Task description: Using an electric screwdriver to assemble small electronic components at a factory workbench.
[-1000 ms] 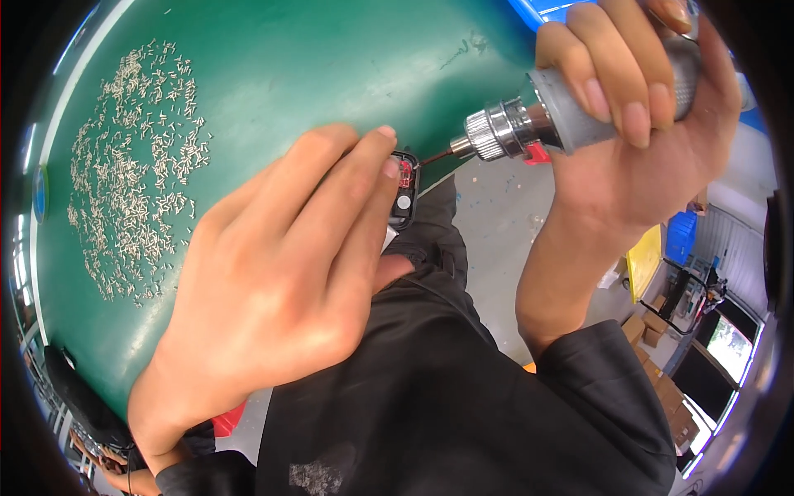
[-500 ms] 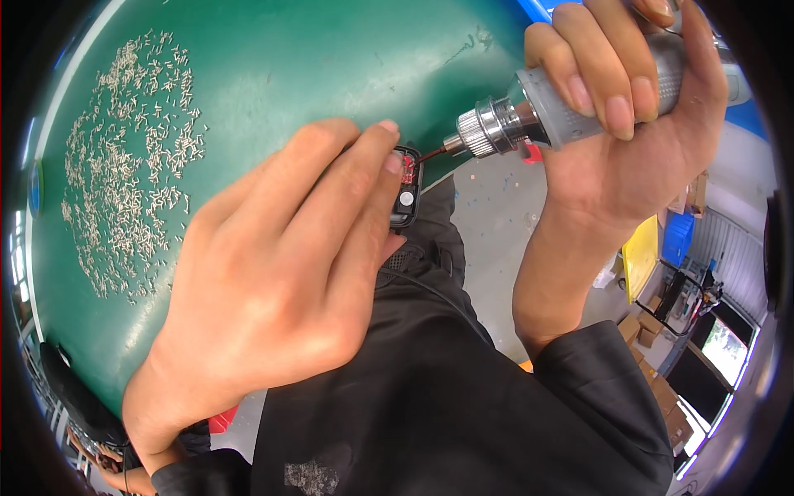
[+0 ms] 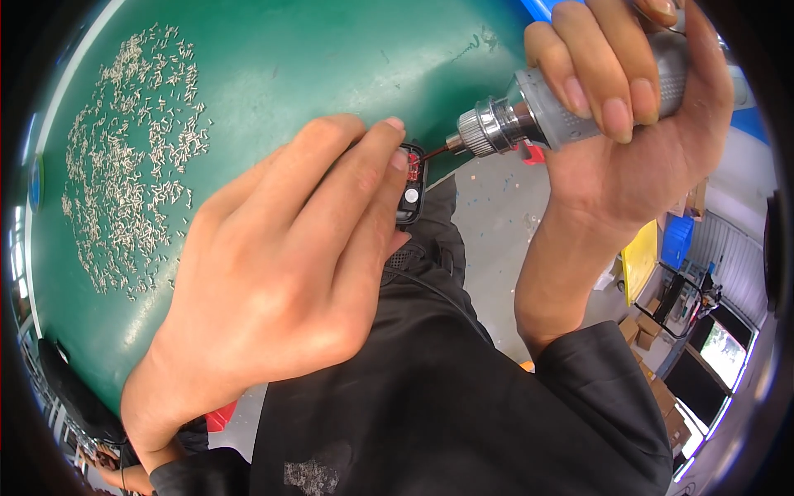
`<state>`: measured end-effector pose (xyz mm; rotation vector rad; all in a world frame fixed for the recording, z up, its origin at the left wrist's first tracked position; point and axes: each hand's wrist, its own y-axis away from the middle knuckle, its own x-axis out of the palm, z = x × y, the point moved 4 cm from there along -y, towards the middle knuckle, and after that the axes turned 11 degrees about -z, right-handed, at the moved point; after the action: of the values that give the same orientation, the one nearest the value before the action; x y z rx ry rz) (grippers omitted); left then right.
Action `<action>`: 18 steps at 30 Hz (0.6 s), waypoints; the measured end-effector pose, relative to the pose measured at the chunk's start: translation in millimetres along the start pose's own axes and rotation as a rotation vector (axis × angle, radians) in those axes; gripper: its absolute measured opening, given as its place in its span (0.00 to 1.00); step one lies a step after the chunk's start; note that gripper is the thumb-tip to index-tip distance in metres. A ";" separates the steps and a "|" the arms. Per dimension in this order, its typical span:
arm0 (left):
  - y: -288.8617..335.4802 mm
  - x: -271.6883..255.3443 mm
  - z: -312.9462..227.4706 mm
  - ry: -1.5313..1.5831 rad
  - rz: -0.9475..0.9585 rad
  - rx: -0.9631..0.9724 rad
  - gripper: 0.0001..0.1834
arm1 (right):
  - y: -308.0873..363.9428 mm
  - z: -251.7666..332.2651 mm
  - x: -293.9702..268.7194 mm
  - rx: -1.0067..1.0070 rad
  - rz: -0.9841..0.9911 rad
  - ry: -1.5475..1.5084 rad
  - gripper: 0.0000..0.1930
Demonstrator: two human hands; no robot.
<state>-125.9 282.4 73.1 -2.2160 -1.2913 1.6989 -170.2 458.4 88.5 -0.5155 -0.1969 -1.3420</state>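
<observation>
Near the table's edge, my left hand [image 3: 281, 256] grips a small black casing [image 3: 423, 186] with a red part and a round white disc inside. My fingers cover much of the casing's left side. Wrapped in my right hand [image 3: 620, 124] is a grey electric screwdriver [image 3: 571, 107] with a knurled silver collar. Its thin bit [image 3: 435, 153] points left and down, and its tip is at the red part in the casing. Whether a screw sits under the tip is too small to tell.
A wide scatter of small silver screws [image 3: 132, 174] lies on the left of the green table [image 3: 273, 58]. At lower left another person's hand [image 3: 124, 477] shows. Boxes [image 3: 653, 331], a blue bin [image 3: 676, 240] and a yellow panel [image 3: 638, 263] stand on the right beyond the floor.
The casing and my left fingertips have shifted very slightly right. The screwdriver stays almost in place, its bit still at the red part.
</observation>
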 end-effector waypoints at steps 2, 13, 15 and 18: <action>-0.3 0.1 -0.1 0.000 -0.002 0.004 0.26 | 0.5 0.9 -0.1 0.001 0.004 0.005 0.20; 12.0 6.6 -2.5 -0.146 -0.128 0.165 0.25 | -4.1 1.4 11.4 0.010 0.060 0.035 0.19; 19.0 2.8 -3.2 -0.093 -0.128 0.136 0.25 | -0.3 -4.3 24.6 0.019 0.069 0.035 0.19; 14.0 1.5 0.4 -0.046 -0.093 0.091 0.25 | -4.3 -0.6 25.9 0.027 0.105 0.041 0.19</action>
<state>-118.2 274.1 64.6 -2.0458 -1.2776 1.7472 -168.5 434.8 100.0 -0.4684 -0.1521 -1.2453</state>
